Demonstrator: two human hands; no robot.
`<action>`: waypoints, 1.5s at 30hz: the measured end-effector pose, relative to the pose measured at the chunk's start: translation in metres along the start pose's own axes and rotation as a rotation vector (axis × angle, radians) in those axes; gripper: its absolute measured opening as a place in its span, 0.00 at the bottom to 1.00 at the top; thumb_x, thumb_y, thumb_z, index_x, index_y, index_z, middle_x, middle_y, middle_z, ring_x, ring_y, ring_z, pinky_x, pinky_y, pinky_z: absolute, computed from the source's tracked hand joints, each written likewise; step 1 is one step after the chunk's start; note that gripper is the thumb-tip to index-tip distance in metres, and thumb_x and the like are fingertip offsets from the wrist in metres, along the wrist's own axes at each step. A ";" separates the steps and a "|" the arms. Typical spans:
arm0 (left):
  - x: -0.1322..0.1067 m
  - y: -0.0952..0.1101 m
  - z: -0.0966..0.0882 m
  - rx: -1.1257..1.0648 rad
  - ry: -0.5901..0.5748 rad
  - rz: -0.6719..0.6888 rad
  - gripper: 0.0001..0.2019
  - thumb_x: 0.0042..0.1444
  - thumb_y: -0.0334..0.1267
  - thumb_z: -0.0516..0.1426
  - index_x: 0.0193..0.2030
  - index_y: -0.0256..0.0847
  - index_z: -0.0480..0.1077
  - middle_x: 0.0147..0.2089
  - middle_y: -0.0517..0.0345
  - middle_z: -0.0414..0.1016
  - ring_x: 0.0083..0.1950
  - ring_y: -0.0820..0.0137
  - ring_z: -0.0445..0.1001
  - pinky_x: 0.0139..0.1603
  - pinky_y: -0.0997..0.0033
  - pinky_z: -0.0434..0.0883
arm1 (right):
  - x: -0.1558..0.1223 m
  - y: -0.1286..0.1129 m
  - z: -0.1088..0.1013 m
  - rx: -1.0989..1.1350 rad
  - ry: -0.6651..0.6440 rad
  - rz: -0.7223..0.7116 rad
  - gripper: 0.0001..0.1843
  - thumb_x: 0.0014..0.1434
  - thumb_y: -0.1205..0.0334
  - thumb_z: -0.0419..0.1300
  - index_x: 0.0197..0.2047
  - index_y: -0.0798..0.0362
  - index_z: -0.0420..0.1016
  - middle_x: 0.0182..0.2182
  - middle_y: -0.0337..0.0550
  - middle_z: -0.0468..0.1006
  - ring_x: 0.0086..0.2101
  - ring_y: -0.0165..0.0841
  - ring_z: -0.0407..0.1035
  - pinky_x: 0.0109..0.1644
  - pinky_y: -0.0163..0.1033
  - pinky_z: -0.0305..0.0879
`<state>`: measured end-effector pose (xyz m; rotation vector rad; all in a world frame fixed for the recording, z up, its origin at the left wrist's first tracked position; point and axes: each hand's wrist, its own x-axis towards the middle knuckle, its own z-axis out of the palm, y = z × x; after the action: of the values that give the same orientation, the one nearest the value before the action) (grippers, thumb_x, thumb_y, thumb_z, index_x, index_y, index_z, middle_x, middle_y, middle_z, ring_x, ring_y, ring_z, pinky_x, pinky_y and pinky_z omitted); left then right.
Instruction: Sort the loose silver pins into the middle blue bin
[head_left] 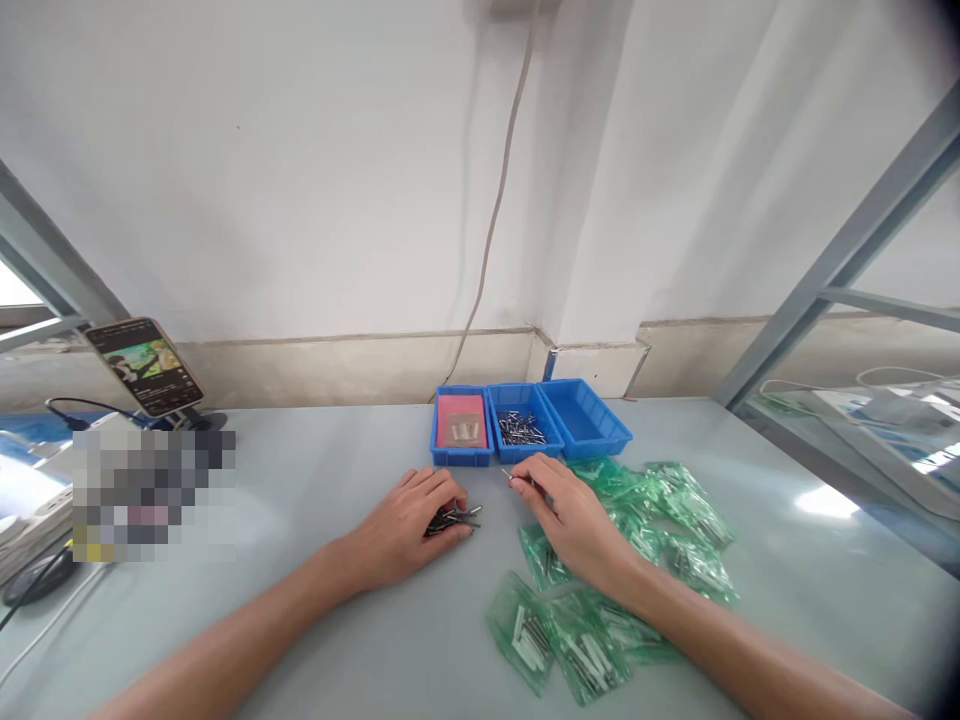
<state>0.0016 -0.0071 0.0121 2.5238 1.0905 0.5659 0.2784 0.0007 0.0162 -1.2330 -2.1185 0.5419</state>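
My left hand (420, 520) rests on the table with its fingers curled round a small heap of thin metal pins (454, 519), whose ends poke out between thumb and fingers. Just in front of the bins, my right hand (559, 510) pinches one slim metal pin (508, 474) between thumb and forefinger. Beyond it is the middle blue bin (551, 452), which holds many loose metal pins (519, 428). Green plastic bags (589, 650) of metal and white rod-like pieces lie beneath and around my right forearm.
A left blue bin (462, 458) holds a pink sheet with a small clear bag on it. The right blue bin (585, 418) shows a bare floor. A phone (144, 366) stands at the far left, near cables and a dark mouse (41, 578). Metal frames rise at both sides.
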 end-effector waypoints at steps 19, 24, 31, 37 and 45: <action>-0.001 -0.001 0.001 0.006 0.016 0.032 0.09 0.76 0.47 0.58 0.50 0.44 0.69 0.48 0.54 0.74 0.47 0.61 0.69 0.51 0.61 0.67 | -0.002 -0.003 -0.004 0.237 0.114 0.091 0.13 0.78 0.51 0.54 0.43 0.47 0.72 0.36 0.39 0.74 0.36 0.37 0.68 0.38 0.40 0.65; -0.001 -0.001 0.001 0.003 -0.002 0.016 0.10 0.75 0.47 0.58 0.51 0.44 0.69 0.51 0.54 0.73 0.48 0.60 0.69 0.52 0.60 0.67 | 0.001 0.001 -0.005 0.377 0.127 0.157 0.19 0.79 0.46 0.50 0.44 0.48 0.75 0.32 0.38 0.72 0.33 0.36 0.67 0.36 0.39 0.65; -0.001 0.000 0.001 -0.009 0.002 0.015 0.11 0.76 0.48 0.57 0.56 0.45 0.69 0.53 0.52 0.74 0.50 0.60 0.70 0.53 0.59 0.68 | 0.001 -0.004 -0.007 0.272 0.214 0.108 0.13 0.75 0.49 0.58 0.43 0.46 0.77 0.38 0.42 0.78 0.39 0.39 0.71 0.37 0.39 0.65; 0.000 -0.001 0.003 0.014 0.005 -0.017 0.15 0.75 0.50 0.59 0.60 0.46 0.68 0.53 0.54 0.74 0.51 0.58 0.71 0.55 0.57 0.67 | 0.007 0.000 -0.012 0.447 0.215 0.246 0.24 0.71 0.39 0.60 0.32 0.48 0.69 0.25 0.34 0.64 0.27 0.33 0.58 0.30 0.37 0.57; 0.000 -0.001 0.005 0.012 -0.009 -0.038 0.17 0.72 0.54 0.61 0.54 0.44 0.67 0.53 0.54 0.74 0.52 0.57 0.71 0.55 0.56 0.64 | 0.019 0.005 -0.021 0.662 0.205 0.352 0.27 0.70 0.33 0.59 0.39 0.51 0.76 0.26 0.34 0.66 0.23 0.29 0.56 0.27 0.36 0.53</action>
<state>0.0029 -0.0073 0.0073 2.5082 1.1391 0.5386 0.2894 0.0203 0.0338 -1.1941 -1.3773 1.1098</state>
